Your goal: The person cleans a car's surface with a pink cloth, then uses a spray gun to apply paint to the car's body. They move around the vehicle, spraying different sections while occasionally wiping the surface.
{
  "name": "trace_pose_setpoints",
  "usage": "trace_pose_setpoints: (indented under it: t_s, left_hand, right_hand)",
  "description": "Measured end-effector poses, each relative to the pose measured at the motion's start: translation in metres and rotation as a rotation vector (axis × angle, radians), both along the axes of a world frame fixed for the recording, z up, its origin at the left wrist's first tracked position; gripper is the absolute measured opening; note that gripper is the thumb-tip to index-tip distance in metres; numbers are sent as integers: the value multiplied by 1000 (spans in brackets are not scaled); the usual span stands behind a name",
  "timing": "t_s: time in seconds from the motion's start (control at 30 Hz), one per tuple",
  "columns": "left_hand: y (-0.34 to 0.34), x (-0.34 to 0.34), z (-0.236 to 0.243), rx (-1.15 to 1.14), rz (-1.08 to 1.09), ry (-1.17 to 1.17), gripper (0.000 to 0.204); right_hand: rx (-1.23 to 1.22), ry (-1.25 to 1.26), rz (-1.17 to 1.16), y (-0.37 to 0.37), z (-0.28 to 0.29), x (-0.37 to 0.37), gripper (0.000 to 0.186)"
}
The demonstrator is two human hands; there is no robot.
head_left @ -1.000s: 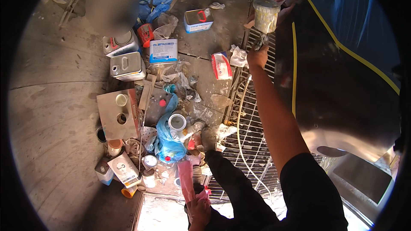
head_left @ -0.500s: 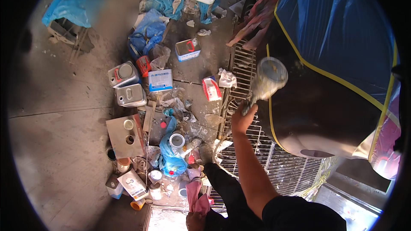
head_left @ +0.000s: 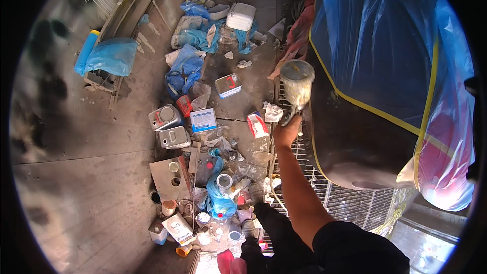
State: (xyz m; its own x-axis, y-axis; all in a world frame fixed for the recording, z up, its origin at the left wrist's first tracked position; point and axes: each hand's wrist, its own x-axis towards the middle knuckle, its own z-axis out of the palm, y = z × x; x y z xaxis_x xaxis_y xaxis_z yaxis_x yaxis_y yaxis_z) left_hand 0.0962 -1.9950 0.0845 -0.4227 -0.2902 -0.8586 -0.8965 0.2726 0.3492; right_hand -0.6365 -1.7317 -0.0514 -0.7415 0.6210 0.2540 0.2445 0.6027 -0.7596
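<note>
My right hand (head_left: 286, 132) is stretched forward and shut on the grip of a paint spray gun (head_left: 293, 114). The gun's paint-smeared cup (head_left: 297, 82) stands up above my fist. It is held close to the edge of a dark curved car body panel (head_left: 355, 142), whose upper part is masked with blue plastic sheet (head_left: 385, 45) and yellow tape (head_left: 355, 102). My left hand (head_left: 236, 266) is low at the bottom edge, mostly cut off, with a pink rag (head_left: 225, 261) in it.
A metal floor grate (head_left: 350, 203) runs under the panel. To the left, the concrete floor is strewn with metal cans (head_left: 165, 117), a white canister (head_left: 240, 16), boxes (head_left: 204, 120), small paint pots (head_left: 224, 180) and blue bags (head_left: 185, 73). A wooden frame (head_left: 122, 25) leans far left.
The view has tilted up, showing more of the far floor. My right hand with the spray gun has drawn back toward me along the panel's edge. The left hand has sunk to the bottom edge.
</note>
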Motion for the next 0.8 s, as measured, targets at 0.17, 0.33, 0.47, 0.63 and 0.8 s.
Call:
trace_pose_setpoints:
  t_s: [0.17, 0.33, 0.47, 0.63, 0.8]
  left_hand:
    - [-21, -45, -6, -76, -465, -112, 46]
    - [-77, -139, -22, -167, -618, 274, 40]
    - [-62, -317, 42, -182, -154, 356, 25]
    - [-67, -497, 78, -286, -318, 509, 44]
    - [-42, -631, 59, -243, -403, 760, 39]
  right_hand:
    - [-17, -81, 182, 8, 19, -20, 39]
    - [-139, -184, 390, 0, 54, 63, 40]
    - [-116, -339, 444, 25, 82, 156, 44]
    - [-245, -285, 475, 63, 186, 209, 40]
    - [-654, -227, 388, 92, 174, 239, 23]
